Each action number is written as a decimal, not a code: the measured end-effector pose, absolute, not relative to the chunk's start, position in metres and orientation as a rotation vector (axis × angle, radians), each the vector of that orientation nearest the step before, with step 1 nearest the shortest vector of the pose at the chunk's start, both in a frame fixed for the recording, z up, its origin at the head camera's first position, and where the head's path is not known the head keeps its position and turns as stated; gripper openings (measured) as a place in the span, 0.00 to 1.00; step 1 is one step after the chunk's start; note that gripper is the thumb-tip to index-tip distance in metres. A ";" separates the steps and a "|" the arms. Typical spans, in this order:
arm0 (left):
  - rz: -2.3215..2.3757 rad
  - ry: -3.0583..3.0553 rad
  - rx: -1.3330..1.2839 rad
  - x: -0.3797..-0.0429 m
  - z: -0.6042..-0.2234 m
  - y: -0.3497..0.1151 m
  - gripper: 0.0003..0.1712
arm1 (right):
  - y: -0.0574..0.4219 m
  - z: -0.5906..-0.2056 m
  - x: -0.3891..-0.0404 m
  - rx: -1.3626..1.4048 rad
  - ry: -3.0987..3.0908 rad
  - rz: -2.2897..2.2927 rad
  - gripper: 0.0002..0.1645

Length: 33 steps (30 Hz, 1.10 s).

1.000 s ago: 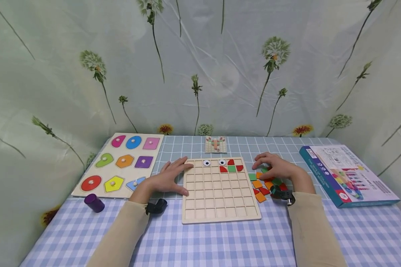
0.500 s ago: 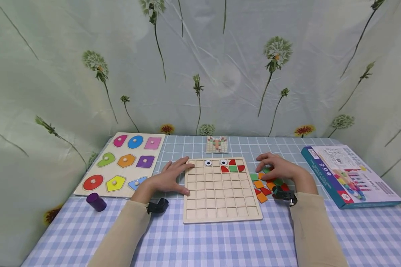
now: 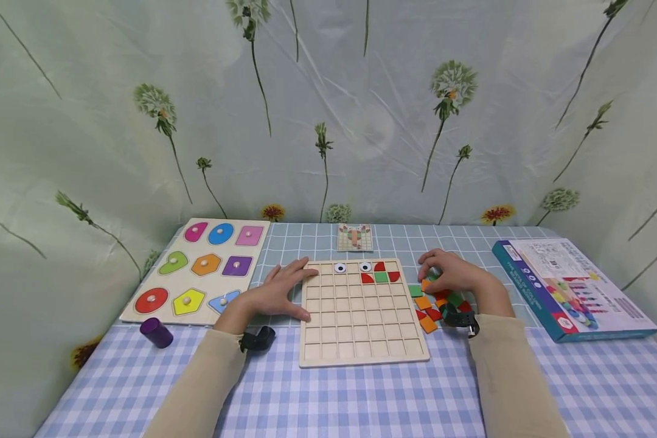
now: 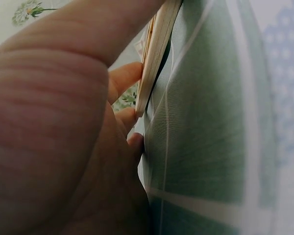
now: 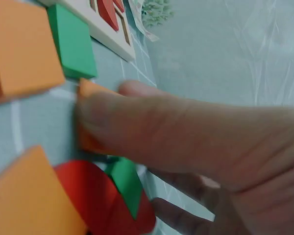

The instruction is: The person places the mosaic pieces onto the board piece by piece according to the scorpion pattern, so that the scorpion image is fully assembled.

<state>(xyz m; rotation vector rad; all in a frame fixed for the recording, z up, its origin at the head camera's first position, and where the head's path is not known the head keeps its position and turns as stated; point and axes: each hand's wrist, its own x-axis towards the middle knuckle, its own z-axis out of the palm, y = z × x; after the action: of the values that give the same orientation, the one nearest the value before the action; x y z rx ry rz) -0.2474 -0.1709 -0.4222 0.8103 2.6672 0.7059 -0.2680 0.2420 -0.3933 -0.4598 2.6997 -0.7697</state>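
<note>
A wooden grid board bears two round eye tiles, a green square tile and several red curved tiles in its far rows. My left hand lies spread at the board's left edge, fingertips and thumb touching it; the left wrist view shows the fingers against the board's side. Right of the board, my right hand pinches an orange square tile between thumb and forefinger, low over the pile. Loose orange, red and green tiles lie below and around that hand, partly hidden by it.
A small pattern card lies beyond the board. On the left are a knobbed shape puzzle and a purple cylinder. A flat game box lies at the right. A flowered curtain hangs behind the table.
My right thumb and forefinger have come together on the orange tile, which has shifted slightly. My left hand keeps its place on the board; the head view sways a little.
</note>
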 end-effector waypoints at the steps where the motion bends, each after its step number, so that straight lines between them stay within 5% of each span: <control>1: 0.705 2.668 0.811 -0.247 -0.422 -0.171 0.57 | 0.240 -0.393 -0.268 -0.454 2.713 -0.765 0.05; 33: 0.711 2.667 0.795 -0.248 -0.422 -0.171 0.56 | 0.163 -0.389 -0.271 -0.375 2.653 -1.332 0.09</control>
<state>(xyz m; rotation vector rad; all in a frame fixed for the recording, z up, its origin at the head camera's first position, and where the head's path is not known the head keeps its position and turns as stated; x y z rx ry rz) -0.2476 -0.1706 -0.4219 0.7948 2.6667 0.7115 -0.2713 0.1635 -0.3890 -0.3753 2.6526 -1.3322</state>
